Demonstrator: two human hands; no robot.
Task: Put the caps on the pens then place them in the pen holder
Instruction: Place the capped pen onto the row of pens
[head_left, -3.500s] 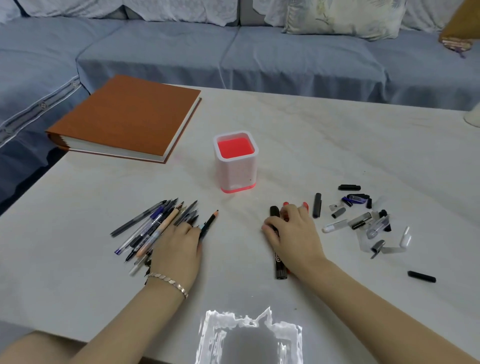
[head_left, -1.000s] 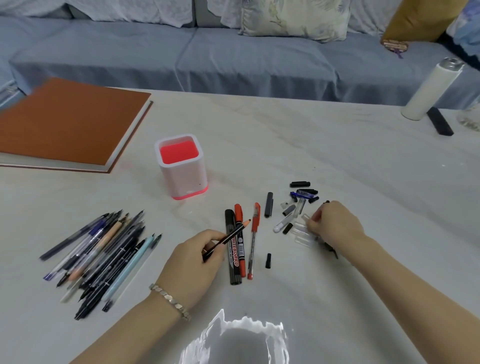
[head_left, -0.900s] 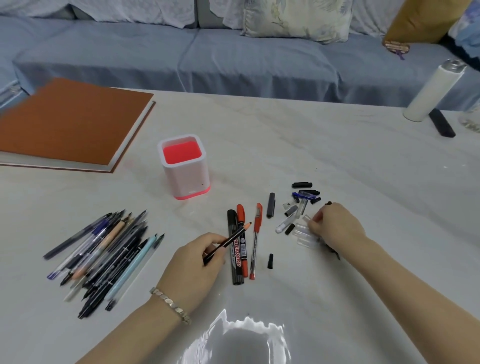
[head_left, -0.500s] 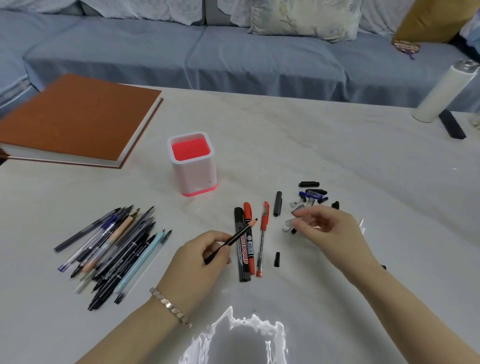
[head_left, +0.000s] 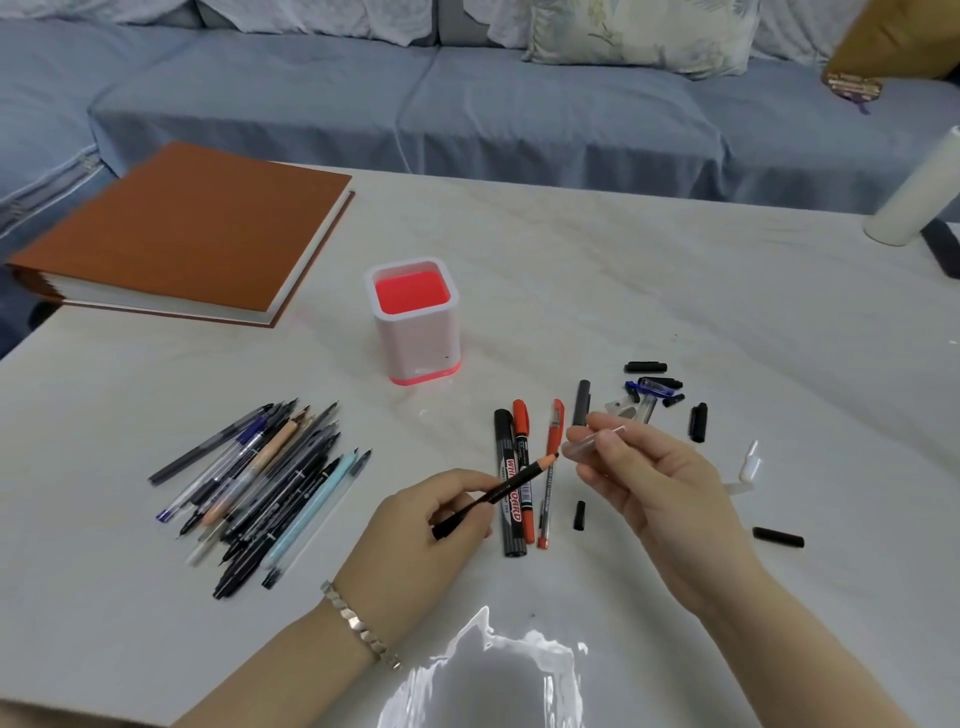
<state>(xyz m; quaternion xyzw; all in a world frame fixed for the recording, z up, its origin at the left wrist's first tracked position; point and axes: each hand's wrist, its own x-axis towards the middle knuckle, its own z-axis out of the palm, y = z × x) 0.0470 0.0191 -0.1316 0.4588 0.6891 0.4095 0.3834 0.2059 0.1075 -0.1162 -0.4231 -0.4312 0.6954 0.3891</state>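
My left hand grips a thin black pencil with its tip pointing up and right. My right hand pinches a clear cap just right of that tip, a small gap between them. A black marker, a red marker and a red pen lie capped side by side under the pencil. Uncapped pens sit in a pile at the left. Loose caps are scattered at the right. The white pen holder with a red inside stands behind, with no pens showing in it.
A thick brown book lies at the table's back left. A white bottle and a dark flat object stand at the right edge. A blue sofa runs behind the table. Stray black caps lie near my right wrist.
My right hand lifted off the cap pile with a clear cap and came toward the pencil tip. My left hand kept hold of the pencil and barely moved.
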